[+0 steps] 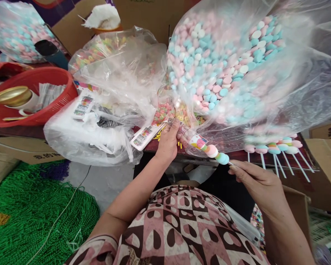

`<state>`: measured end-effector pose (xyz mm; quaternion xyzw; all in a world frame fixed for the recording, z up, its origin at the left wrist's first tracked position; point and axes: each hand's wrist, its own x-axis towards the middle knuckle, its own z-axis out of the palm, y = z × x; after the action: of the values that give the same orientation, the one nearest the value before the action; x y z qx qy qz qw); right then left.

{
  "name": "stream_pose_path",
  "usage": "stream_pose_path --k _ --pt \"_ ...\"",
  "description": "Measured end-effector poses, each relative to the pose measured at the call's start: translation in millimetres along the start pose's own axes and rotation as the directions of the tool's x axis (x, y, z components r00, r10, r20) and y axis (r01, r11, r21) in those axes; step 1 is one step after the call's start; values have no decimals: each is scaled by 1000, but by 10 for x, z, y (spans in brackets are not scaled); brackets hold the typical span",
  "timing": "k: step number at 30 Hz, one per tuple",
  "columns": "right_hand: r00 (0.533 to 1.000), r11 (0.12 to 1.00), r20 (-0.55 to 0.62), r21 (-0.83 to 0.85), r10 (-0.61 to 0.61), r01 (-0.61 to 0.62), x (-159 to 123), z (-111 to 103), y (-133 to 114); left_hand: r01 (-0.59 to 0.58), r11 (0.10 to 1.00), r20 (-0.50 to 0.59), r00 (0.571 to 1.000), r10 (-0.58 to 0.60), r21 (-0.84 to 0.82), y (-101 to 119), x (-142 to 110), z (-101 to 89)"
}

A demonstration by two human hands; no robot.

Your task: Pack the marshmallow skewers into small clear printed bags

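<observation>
My right hand (260,180) pinches the white stick of a candy skewer (211,151), which carries pink, white and blue marshmallow-like pieces. The skewer slants up and left toward my left hand (169,141). That hand is closed on a small clear printed bag (186,134) at the skewer's upper end. How far the candies sit inside the bag I cannot tell. Beside my left hand lies a stack of printed bags (146,136). To the right, several finished-looking candy sticks (276,149) rest at the table edge, their white sticks pointing toward me.
A large clear bag of pastel candies (206,51) fills the back right. Ring candies sit in another plastic bag (107,55). A white plastic bag (88,136) lies at the front left, near a red basket (68,81). Green strands (44,213) are heaped at lower left.
</observation>
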<state>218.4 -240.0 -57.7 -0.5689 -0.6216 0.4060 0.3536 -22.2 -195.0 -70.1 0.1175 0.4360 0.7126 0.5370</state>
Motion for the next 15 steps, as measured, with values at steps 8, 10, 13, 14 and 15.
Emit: stream_pose_path --k 8,10,13,14,15 --pt "996 988 -2 121 94 -93 -27 188 24 -168 985 171 972 159 41 -40 -26 -32" --pt "995 984 -28 153 91 -86 -31 212 41 -169 985 172 971 169 -12 -11 -33 0" --pt "996 985 -34 157 82 -76 -23 263 62 -88 994 211 972 100 -63 23 -75 55" --pt "996 986 -33 152 77 -71 -19 285 64 -52 997 233 970 65 -61 30 -97 70" --pt "996 987 -39 147 74 -68 -15 306 64 -24 998 251 967 38 -57 38 -121 82"
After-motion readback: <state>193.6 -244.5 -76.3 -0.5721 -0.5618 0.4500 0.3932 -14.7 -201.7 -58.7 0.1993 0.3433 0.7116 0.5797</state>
